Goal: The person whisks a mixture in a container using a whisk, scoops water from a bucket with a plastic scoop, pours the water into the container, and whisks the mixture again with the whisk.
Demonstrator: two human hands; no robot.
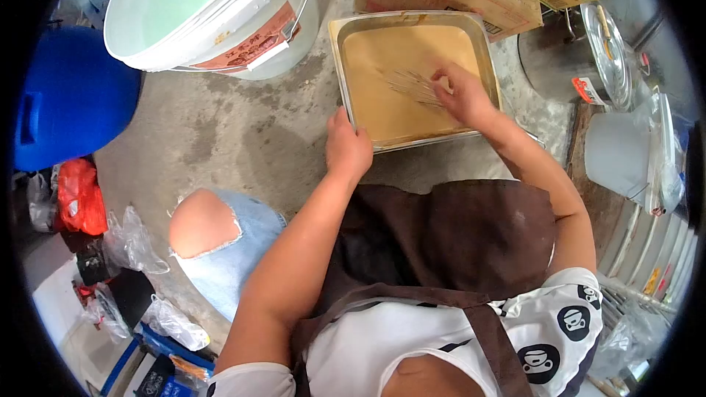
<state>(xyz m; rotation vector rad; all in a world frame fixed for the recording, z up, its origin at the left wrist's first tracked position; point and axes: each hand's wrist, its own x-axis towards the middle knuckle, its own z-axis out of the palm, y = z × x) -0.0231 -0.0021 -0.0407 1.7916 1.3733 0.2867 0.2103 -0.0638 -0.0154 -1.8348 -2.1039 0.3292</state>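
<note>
A rectangular metal pan (340, 66) on the floor holds a smooth tan liquid (404, 44). My right hand (465, 95) is closed around a whisk (412, 88), its wires fanned out in the liquid and slightly blurred; the whisk's handle is mostly hidden by the hand. At the pan's near left corner, my left hand (348, 145) grips the rim, with the thumb and fingers pressed on the edge.
A large white bucket (294, 51) of pale green liquid stands at the back left, beside a blue barrel (81, 95). Cardboard boxes (448, 0) sit just behind the pan. To the right are a steel pot (551, 59) and a translucent container (618, 147).
</note>
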